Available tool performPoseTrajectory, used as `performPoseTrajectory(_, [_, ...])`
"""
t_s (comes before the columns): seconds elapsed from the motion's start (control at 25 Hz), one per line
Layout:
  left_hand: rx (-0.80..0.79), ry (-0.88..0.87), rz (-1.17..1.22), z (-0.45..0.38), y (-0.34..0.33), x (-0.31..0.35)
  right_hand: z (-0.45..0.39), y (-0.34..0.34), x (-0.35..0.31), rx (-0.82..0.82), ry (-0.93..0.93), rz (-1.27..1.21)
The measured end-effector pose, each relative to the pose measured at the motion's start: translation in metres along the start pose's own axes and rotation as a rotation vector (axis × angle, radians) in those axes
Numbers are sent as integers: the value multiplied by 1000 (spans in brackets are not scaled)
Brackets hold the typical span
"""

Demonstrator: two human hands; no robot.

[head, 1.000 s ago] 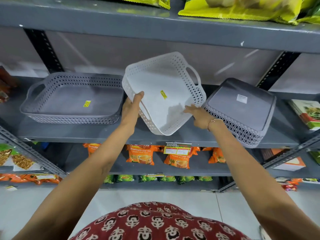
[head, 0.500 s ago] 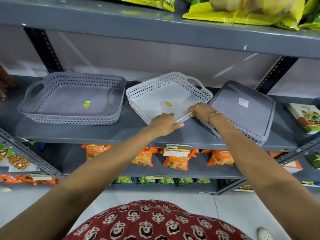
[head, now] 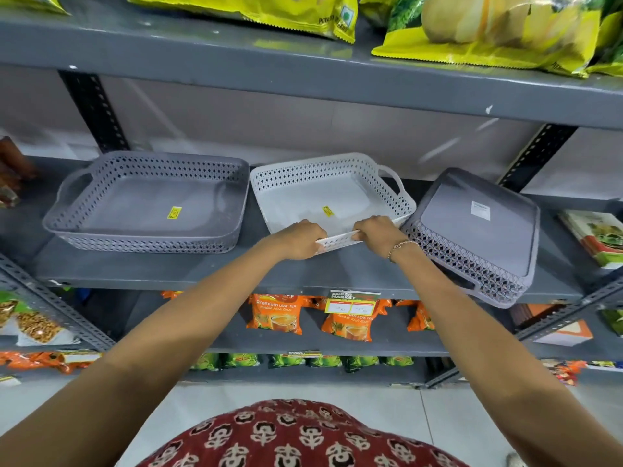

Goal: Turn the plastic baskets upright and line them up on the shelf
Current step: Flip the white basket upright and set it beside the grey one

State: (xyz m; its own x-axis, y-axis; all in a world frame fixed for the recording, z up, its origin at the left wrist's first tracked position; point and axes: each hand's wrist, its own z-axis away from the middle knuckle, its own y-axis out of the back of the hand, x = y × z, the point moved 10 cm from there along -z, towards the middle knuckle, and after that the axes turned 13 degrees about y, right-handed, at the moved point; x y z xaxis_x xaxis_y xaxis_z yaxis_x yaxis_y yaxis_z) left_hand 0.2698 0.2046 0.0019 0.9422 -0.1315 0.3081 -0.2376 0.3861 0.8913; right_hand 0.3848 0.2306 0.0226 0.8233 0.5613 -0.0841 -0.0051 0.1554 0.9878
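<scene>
A white perforated basket (head: 313,193) stands upright in the middle of the grey shelf (head: 209,271). My left hand (head: 296,239) and my right hand (head: 379,232) both grip its near rim, close together. To its left a grey basket (head: 135,210) sits upright, its right rim almost touching the white one. On the right a second grey basket (head: 485,237) lies upside down and skewed, bottom up with a white label, its near corner reaching the shelf's front edge.
Yellow snack bags (head: 472,25) lie on the shelf above. Orange tea packets (head: 274,315) fill the shelf below, behind a price tag (head: 352,301). Boxes (head: 596,237) sit at the far right, and a black slotted upright (head: 536,153) stands behind the overturned basket.
The white basket went from tilted up in the air to flat on the shelf, then slid left beside the grey basket. My hands shifted from its sides to its near rim.
</scene>
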Motion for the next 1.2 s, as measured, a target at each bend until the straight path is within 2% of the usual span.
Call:
performPoseTrajectory(0.32, [-27,31,-17,21,13,-51,-4,-17,-54,119,-6,-21])
performPoseTrajectory(0.56, [-11,5,-34,28,14,-57,0,-19,-60,165,-30,-71])
performPoseTrajectory(0.64, [-11,-19,-27,28,14,-55,1,-16,-61,178,-13,-154])
performPoseTrajectory(0.72, [-4,-45,12,28,16,-45,7,-1,-61,270,25,-250])
performPoseTrajectory(0.8, [41,-86,72,29,24,-24,21,22,-55,421,59,-247])
performPoseTrajectory(0.88, [151,-125,119,26,39,7,43,41,-31,567,35,-243])
performPoseTrajectory(1.04, [310,-184,152,7,51,106,111,65,67,763,-132,-278])
performPoseTrajectory(1.2, [321,-256,198,-16,22,204,190,74,166,919,-350,-406])
